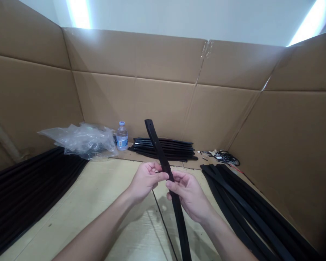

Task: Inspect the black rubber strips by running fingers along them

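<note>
A long, flat black strip (159, 148) rises at a slant over the table, with a small hole near its far end. My right hand (188, 192) is closed around its middle, thumb on top and fingers underneath. Beside it, my left hand (145, 181) is closed in a pinch, its thumb tip touching the strip's left edge. From under the left hand a thin black cord (162, 219) runs down toward me. A short dark piece shows between the left fingers and the strip. The left fingertips are partly hidden.
Many long black strips lie on the left (38, 192), and more strips (250, 206) on the right. Behind stand a stack of short black strips (165, 148), a water bottle (122, 137), clear plastic bags (84, 139) and tangled cords (226, 158). Cardboard walls (163, 54) enclose the table (97, 192).
</note>
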A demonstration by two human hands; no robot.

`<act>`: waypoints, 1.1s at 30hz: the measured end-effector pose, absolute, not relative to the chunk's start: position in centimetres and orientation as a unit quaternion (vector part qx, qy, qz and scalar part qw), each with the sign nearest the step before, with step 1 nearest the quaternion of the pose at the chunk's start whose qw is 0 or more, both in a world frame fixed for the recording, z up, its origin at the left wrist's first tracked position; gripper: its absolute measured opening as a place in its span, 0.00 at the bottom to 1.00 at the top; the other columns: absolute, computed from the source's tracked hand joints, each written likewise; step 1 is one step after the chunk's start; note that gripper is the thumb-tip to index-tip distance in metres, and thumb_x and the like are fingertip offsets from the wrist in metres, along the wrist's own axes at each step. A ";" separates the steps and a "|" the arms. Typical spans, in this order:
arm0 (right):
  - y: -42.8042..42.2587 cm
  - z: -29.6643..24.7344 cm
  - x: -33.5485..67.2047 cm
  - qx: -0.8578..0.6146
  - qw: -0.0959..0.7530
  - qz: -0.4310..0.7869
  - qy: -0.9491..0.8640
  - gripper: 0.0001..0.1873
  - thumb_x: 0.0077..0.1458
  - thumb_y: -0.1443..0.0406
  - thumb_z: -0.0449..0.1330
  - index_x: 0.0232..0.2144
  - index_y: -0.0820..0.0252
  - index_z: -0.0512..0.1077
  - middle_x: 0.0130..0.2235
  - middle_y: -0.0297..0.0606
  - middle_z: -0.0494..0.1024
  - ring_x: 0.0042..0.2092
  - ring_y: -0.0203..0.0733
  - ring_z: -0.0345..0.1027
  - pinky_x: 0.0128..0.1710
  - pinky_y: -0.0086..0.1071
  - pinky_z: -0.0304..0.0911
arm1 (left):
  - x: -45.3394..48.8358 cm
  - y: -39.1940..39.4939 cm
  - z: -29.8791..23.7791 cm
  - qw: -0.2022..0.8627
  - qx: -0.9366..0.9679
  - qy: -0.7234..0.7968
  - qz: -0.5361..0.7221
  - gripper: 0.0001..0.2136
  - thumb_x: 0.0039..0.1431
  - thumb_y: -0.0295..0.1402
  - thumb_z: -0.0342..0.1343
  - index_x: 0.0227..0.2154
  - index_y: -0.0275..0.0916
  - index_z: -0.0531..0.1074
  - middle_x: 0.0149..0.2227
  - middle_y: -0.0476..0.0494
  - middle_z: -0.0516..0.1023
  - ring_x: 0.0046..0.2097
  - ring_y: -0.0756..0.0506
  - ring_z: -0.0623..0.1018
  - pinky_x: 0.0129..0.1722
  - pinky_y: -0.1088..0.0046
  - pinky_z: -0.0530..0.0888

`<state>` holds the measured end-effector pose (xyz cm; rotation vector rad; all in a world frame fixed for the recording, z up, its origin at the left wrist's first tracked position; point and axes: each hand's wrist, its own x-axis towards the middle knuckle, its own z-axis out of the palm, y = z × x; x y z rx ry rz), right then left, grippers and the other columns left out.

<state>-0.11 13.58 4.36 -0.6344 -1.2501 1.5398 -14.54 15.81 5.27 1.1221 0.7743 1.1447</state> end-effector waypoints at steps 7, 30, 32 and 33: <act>12.9 4.9 0.1 -0.242 0.488 0.646 -0.535 0.14 0.51 0.63 0.61 0.29 0.60 0.58 0.26 0.33 0.73 0.20 0.30 0.63 0.16 0.22 0.58 | -14.7 15.5 5.4 0.652 0.505 0.320 0.466 0.17 0.42 0.37 0.62 0.23 0.34 0.58 0.15 0.55 0.65 0.15 0.61 0.56 0.15 0.84 0.48; 13.8 4.9 0.7 -0.269 0.529 0.605 -0.530 0.11 0.55 0.60 0.57 0.30 0.65 0.68 0.29 0.39 0.72 0.24 0.29 0.60 0.23 0.24 0.54 | -14.4 15.8 4.9 0.636 0.467 0.341 0.510 0.19 0.43 0.40 0.60 0.22 0.36 0.55 0.14 0.60 0.53 0.15 0.62 0.48 0.15 0.85 0.44; 13.9 4.8 0.9 -0.276 0.524 0.599 -0.538 0.10 0.53 0.62 0.59 0.35 0.64 0.69 0.30 0.38 0.73 0.25 0.30 0.61 0.24 0.25 0.56 | -14.5 15.8 4.9 0.645 0.466 0.332 0.506 0.19 0.43 0.41 0.60 0.22 0.36 0.55 0.14 0.60 0.51 0.15 0.62 0.48 0.15 0.85 0.44; 14.0 4.8 1.0 -0.278 0.520 0.603 -0.537 0.13 0.52 0.63 0.60 0.39 0.63 0.69 0.30 0.37 0.73 0.25 0.30 0.61 0.24 0.25 0.57 | -14.6 15.8 5.0 0.647 0.468 0.329 0.503 0.19 0.43 0.42 0.60 0.22 0.36 0.56 0.14 0.60 0.51 0.15 0.62 0.49 0.15 0.85 0.44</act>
